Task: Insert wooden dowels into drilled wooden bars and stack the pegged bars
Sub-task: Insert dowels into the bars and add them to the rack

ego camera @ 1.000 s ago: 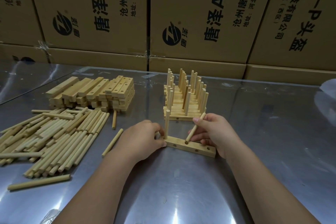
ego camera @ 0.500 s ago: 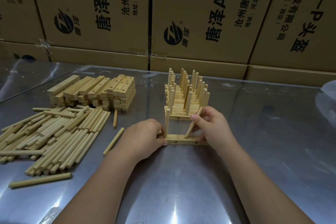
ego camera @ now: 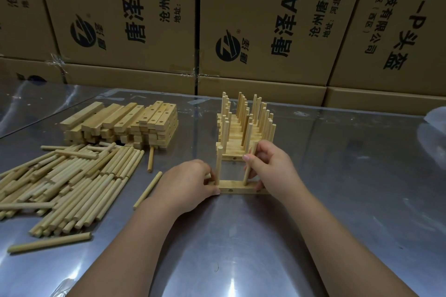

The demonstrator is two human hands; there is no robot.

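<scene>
A drilled wooden bar (ego camera: 237,190) lies flat on the steel table in front of me. One dowel (ego camera: 219,166) stands upright in its left end. My left hand (ego camera: 190,184) grips that left end of the bar. My right hand (ego camera: 272,166) pinches a second dowel (ego camera: 248,171), nearly upright, with its lower end in the bar's middle hole. Just behind stands the stack of pegged bars (ego camera: 243,132), its dowels pointing up.
A pile of loose dowels (ego camera: 62,181) covers the table's left side, with a stack of drilled bars (ego camera: 128,125) behind it. Stray dowels (ego camera: 147,189) lie near my left wrist. Cardboard boxes (ego camera: 265,26) wall off the back of the table.
The bar has swung square to me and moved closer to the stack. The dowel in my right hand has gone from slanted to nearly upright in its hole.
</scene>
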